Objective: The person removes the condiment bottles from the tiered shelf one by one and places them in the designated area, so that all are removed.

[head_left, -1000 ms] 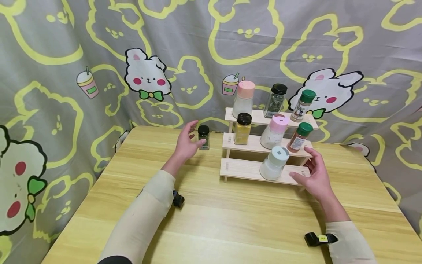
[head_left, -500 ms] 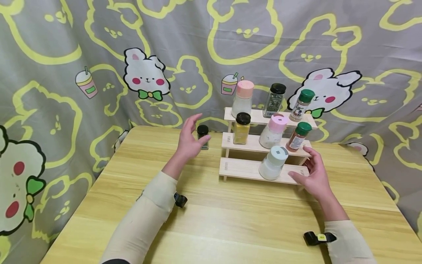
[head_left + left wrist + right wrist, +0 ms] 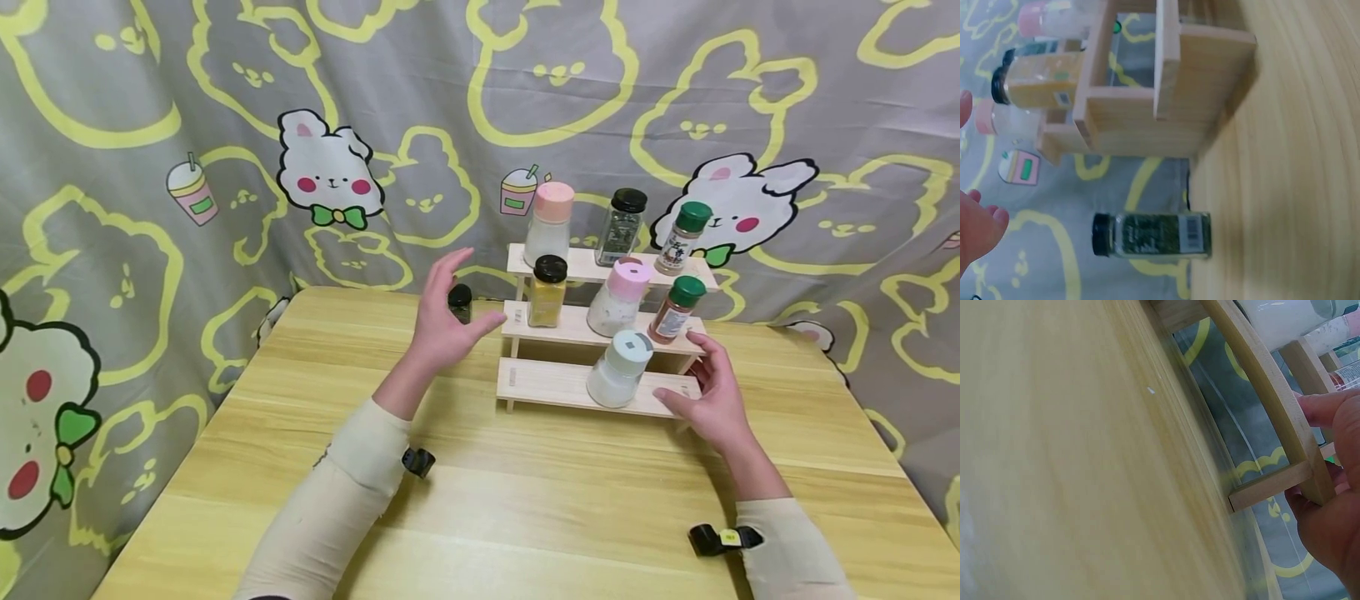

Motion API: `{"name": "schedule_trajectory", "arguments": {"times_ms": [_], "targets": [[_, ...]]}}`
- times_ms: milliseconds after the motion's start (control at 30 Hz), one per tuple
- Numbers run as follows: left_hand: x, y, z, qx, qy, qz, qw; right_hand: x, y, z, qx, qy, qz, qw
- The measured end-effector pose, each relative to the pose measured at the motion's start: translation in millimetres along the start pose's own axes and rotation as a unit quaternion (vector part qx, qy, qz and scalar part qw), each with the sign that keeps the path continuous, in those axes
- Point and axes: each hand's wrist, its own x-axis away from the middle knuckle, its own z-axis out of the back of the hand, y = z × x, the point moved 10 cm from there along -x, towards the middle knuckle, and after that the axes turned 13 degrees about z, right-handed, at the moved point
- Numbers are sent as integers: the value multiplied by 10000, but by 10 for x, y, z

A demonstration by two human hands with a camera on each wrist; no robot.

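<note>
A three-tier wooden spice rack (image 3: pixel 551 383) stands on the table. My right hand (image 3: pixel 718 402) grips the right end of its lowest tier; in the right wrist view the thumb and fingers (image 3: pixel 1319 409) lie around the board's end. My left hand (image 3: pixel 442 325), holding nothing, is spread beside the rack's left end, its thumb pointing toward the middle tier. Behind that hand, partly hidden by it, a black-capped jar of dried green herbs (image 3: pixel 1160 234) stands on the table. On the lowest tier sits a shaker with a pale blue lid (image 3: pixel 621 369).
The middle tier bears a yellow spice jar (image 3: pixel 547 293), a pink-lidded shaker (image 3: pixel 618 298) and a green-capped red spice bottle (image 3: pixel 675 312). On top stand a peach-lidded shaker (image 3: pixel 550 229), a black-capped herb jar (image 3: pixel 621 229) and another green-capped bottle (image 3: pixel 681 242). A patterned curtain (image 3: pixel 420 83) hangs behind.
My left hand has moved right, from beside the black-capped herb jar to in front of it, nearer the rack's left end. The right hand keeps its hold on the rack.
</note>
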Motion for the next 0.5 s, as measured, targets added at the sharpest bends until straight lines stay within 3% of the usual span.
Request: {"name": "schedule_trajectory", "arguments": {"times_ms": [300, 500], "targets": [[90, 241, -179, 178, -210, -160, 9995, -5, 0, -20, -73, 0, 52, 10000], [202, 379, -398, -12, -432, -597, 9973, 8, 11, 0, 13, 34, 8, 10000]]}}
